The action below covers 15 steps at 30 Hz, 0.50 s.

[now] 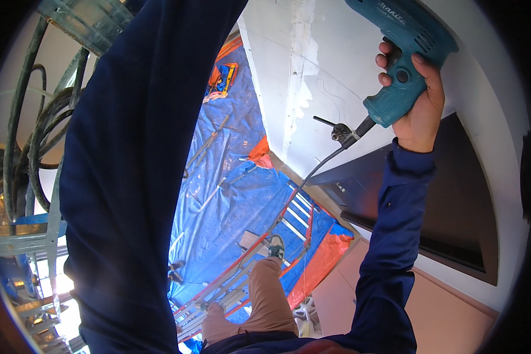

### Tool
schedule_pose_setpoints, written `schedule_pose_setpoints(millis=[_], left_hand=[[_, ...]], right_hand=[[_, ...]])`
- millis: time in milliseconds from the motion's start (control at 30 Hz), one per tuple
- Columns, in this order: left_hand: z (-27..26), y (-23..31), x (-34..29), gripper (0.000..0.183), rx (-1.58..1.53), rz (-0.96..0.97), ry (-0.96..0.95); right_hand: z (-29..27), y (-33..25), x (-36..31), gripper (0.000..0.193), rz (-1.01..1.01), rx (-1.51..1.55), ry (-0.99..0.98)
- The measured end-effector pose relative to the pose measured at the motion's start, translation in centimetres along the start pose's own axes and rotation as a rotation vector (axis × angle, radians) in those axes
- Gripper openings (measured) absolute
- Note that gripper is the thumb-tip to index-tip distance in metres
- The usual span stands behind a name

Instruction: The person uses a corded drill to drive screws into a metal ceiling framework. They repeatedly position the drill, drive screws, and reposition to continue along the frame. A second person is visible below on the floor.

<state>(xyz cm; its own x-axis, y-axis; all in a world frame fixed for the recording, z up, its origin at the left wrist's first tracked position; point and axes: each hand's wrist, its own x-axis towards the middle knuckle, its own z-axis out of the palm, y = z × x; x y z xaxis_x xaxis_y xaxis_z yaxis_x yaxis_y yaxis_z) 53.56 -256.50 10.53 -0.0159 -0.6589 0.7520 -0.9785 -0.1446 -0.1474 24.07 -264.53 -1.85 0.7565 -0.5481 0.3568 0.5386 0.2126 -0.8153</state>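
Observation:
My right hand (423,115) is raised at the upper right, its fingers wrapped round the handle of a teal electric drill (422,35). The front end of the drill runs out past the top edge, so its bit is hidden. A black power cord (315,168) leaves the base of the handle and hangs down toward the floor. A dark chuck key (340,133) is fastened to the cord just below the grip. My left arm (130,165) in its dark blue sleeve reaches up through the top edge, and the hand lies outside the picture.
Thick dark cables (35,130) hang at the left beneath a metal channel (88,23). A white wall (277,71) and a dark panel (448,194) stand at the right. My feet rest on a ladder (242,277) above a blue tarp (218,171) with poles lying on it.

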Motion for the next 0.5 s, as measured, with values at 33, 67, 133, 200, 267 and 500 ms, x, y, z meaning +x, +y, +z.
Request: schedule_pose_setpoints(millis=[33,67,133,200,267,500], left_hand=[[0.1,0.0,-0.1,0.044,0.114,0.031,0.046],[0.2,-0.1,-0.2,0.043,0.229,0.061,0.091],[0.5,-0.3,-0.3,0.042,0.184,0.068,0.092],[1.0,-0.7,-0.2,0.042,0.146,0.068,0.109],[1.9,-1.1,0.2,0.042,0.111,0.063,0.142],[4.3,-3.3,1.2,0.044,0.155,0.150,0.182]], right_hand=[[0.1,-0.1,0.0,0.041,0.002,0.000,-0.006],[0.1,-0.1,-0.1,0.041,0.000,-0.027,0.020],[0.3,-0.1,-0.3,0.043,-0.005,-0.080,0.071],[0.5,0.0,-0.5,0.044,-0.035,-0.179,0.135],[0.6,0.2,-0.5,0.047,-0.044,-0.217,0.142],[0.7,0.2,-0.8,0.054,-0.039,-0.260,0.125]])
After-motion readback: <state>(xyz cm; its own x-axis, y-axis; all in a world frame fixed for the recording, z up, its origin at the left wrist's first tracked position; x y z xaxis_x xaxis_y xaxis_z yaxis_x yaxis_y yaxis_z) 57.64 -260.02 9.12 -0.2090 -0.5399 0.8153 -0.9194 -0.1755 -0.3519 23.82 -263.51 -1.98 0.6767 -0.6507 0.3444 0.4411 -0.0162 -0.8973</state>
